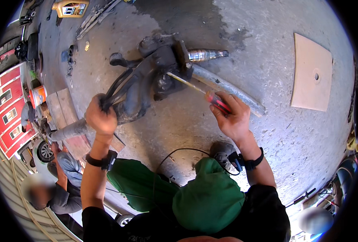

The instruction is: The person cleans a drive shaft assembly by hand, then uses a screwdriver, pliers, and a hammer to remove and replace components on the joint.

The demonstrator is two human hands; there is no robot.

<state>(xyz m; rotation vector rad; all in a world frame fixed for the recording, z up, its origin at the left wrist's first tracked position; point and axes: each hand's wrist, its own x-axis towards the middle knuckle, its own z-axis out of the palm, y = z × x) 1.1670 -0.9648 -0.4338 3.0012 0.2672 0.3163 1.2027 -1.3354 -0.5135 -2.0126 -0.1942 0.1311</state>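
Observation:
A large greasy axle end [132, 88] lies on the concrete floor in front of me, with a shiny tapered spindle [205, 55] sticking out to the right. My left hand [101, 116] is closed around a dark curved bar [119, 84] that runs along the axle's left side. In my right hand [234, 116] is a screwdriver [218, 103] with a red and black handle. Its long shaft slants up and left, and the tip meets the dark round part [163, 82] below the spindle's base. Whether the tip presses in or only touches, I cannot tell.
A metal bar [231, 89] lies beneath the spindle, and wooden boards [62, 107] lie at the left. Cardboard with a hole [311, 74] is on the floor at right. Farther off stand a yellow oil jug [71, 8] and an orange-white bucket [38, 96]. Another person [64, 193] sits at lower left.

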